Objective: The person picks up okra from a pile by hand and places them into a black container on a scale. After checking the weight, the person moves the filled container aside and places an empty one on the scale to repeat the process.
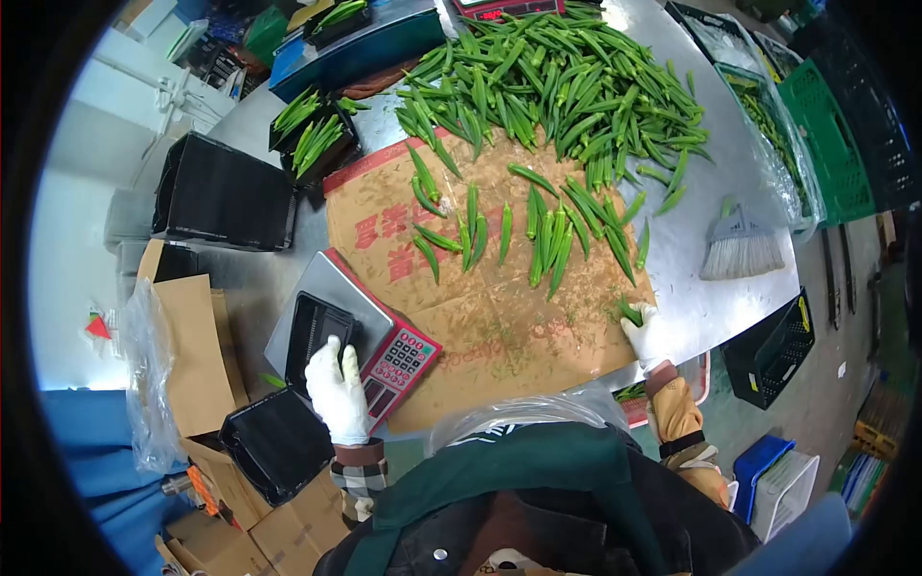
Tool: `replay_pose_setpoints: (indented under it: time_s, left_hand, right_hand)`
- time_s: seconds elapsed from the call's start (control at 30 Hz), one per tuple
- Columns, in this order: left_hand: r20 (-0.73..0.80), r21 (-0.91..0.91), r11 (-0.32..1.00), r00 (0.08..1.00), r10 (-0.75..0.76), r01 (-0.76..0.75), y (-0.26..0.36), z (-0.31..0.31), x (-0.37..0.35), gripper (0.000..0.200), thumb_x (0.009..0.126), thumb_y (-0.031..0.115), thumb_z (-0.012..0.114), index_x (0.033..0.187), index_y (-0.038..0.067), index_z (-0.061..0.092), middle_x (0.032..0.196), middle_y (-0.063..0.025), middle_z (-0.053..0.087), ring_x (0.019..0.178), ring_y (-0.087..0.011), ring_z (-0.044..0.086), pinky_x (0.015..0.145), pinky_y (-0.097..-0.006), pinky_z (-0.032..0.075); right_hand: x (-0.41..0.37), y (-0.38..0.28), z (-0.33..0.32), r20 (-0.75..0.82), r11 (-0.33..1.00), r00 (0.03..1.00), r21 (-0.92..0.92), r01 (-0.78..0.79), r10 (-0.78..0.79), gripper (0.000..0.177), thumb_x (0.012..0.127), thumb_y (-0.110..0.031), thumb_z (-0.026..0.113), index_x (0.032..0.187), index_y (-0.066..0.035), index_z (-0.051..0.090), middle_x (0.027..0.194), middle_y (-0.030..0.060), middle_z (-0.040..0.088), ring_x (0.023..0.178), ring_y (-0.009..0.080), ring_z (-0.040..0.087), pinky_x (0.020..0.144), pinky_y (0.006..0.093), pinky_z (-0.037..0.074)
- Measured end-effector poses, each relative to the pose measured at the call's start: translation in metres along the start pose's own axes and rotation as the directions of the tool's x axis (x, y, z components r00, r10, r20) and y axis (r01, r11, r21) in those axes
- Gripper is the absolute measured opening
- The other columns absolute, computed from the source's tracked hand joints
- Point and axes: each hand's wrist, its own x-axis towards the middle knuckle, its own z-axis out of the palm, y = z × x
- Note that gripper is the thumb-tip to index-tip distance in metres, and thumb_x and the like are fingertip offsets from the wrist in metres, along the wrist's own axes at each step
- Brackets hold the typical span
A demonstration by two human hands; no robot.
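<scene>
The left hand (336, 389) rests on the near end of a black tray (312, 326) that sits on the scale (331, 276). Its gloved fingers (331, 353) are laid out flat over the tray, and from what I can see they are not curled around anything. The scale stands at the left edge of the cardboard sheet (499, 331).

The right hand (642, 334) is at the opposite, right edge of the cardboard sheet, and its fingers are closed on an okra pod (629, 310). The pod pokes up and a little leftward out of the grip, with its long axis pointing toward the far side of the sheet. Most of the sheet's near half lies between this hand and the tray, so the two hands are well apart. The tray is directly to the left of the held pod, and only the left hand is on it.

A loose row of okra (538, 235) lies on the far half of the cardboard sheet, with the pods running mostly front to back. It is nearer the right hand than the left. Beyond the sheet's far edge a big heap of okra (557, 86) is spread over the tabletop (715, 302). A small brush (738, 248) lies off the sheet's right edge. A stack of empty trays (279, 444) sits off the sheet's near left corner, just beside the left wrist.
</scene>
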Motion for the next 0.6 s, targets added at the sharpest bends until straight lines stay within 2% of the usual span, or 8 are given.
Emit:
replay_pose_setpoints:
  time_s: [0.07,0.17,0.27,0.33,0.37,0.43,0.57,0.6]
  left_hand:
    - [-0.004,-0.18,0.982,0.999,0.05,-0.05,0.037,0.011,0.021,0.024,0.094,0.011,0.07,0.116,0.003,0.071,0.105,-0.0135,0.07,0.099,-0.0287,0.065,0.092,-0.0382,0.051]
    - [0.244,-0.424,0.896,0.969,-0.03,0.135,0.09,0.047,0.045,0.021,0.097,0.019,0.065,0.112,0.005,0.073,0.104,-0.0129,0.072,0.097,-0.0264,0.068,0.088,-0.0357,0.052]
    - [0.455,-0.507,0.805,0.889,-0.054,0.308,0.088,0.14,0.066,0.022,0.098,0.022,0.062,0.103,0.003,0.071,0.093,-0.0186,0.069,0.087,-0.0317,0.067,0.08,-0.0389,0.051]
    - [0.386,-0.36,0.926,0.922,0.038,0.113,0.107,0.171,0.078,0.023,0.098,0.026,0.059,0.095,0.005,0.069,0.093,-0.0201,0.067,0.09,-0.0387,0.065,0.078,-0.0457,0.051]
    - [0.438,-0.28,0.953,0.899,0.018,0.118,0.115,0.186,0.083,0.024,0.096,0.028,0.062,0.098,0.005,0.066,0.094,-0.0198,0.067,0.092,-0.0389,0.065,0.078,-0.0476,0.051]
    - [0.369,-0.157,0.984,0.929,-0.022,0.085,0.129,0.214,0.083,0.031,0.092,0.033,0.068,0.105,0.006,0.064,0.097,-0.019,0.066,0.094,-0.039,0.065,0.079,-0.0494,0.052]
    - [0.394,0.149,0.986,0.919,0.009,-0.074,0.144,0.233,0.089,0.056,0.086,0.036,0.075,0.127,0.004,0.055,0.1,-0.0144,0.066,0.095,-0.0326,0.067,0.078,-0.0446,0.055]
    - [0.434,0.171,0.976,0.9,0.046,-0.133,0.146,0.229,0.091,0.068,0.086,0.034,0.076,0.138,0.0,0.048,0.101,-0.0131,0.066,0.094,-0.0303,0.067,0.077,-0.0424,0.056]
  right_hand:
    - [0.011,-0.022,0.004,0.013,0.98,0.997,0.182,-0.079,0.078,0.031,0.083,-0.02,0.077,0.106,-0.001,0.069,0.094,0.0185,0.071,0.088,0.0341,0.069,0.083,0.0397,0.054]
    - [0.044,-0.08,0.014,0.076,0.967,0.995,0.241,-0.079,0.062,0.036,0.084,-0.025,0.077,0.109,-0.001,0.067,0.099,0.0203,0.072,0.093,0.0343,0.07,0.083,0.0403,0.054]
    - [0.078,-0.095,0.055,-0.054,0.985,0.997,0.161,0.061,-0.053,0.043,0.083,-0.028,0.077,0.114,0.0,0.067,0.106,0.0215,0.072,0.1,0.037,0.069,0.088,0.0414,0.054]
    - [0.093,-0.107,0.069,-0.028,0.997,1.0,0.081,0.0,0.003,0.049,0.082,-0.031,0.078,0.12,-0.001,0.065,0.114,0.021,0.07,0.103,0.037,0.068,0.089,0.0428,0.054]
    - [0.098,-0.109,0.076,-0.016,0.998,1.0,0.057,-0.013,0.014,0.053,0.082,-0.031,0.078,0.123,-0.002,0.062,0.116,0.021,0.069,0.104,0.0374,0.068,0.089,0.0434,0.053]
    - [0.099,-0.129,0.072,0.026,0.993,0.999,-0.115,-0.035,0.038,0.06,0.082,-0.032,0.078,0.131,-0.004,0.057,0.116,0.0213,0.067,0.104,0.0389,0.067,0.089,0.0446,0.053]
    - [0.109,-0.126,0.072,0.101,0.986,0.984,-0.088,-0.14,0.149,0.065,0.078,-0.031,0.079,0.131,-0.002,0.054,0.113,0.0207,0.068,0.102,0.041,0.067,0.088,0.0469,0.054]
    - [0.109,-0.122,0.07,0.049,0.988,0.988,-0.05,-0.147,0.149,0.056,0.076,-0.027,0.08,0.122,0.0,0.061,0.103,0.0197,0.07,0.095,0.0358,0.07,0.084,0.0415,0.055]
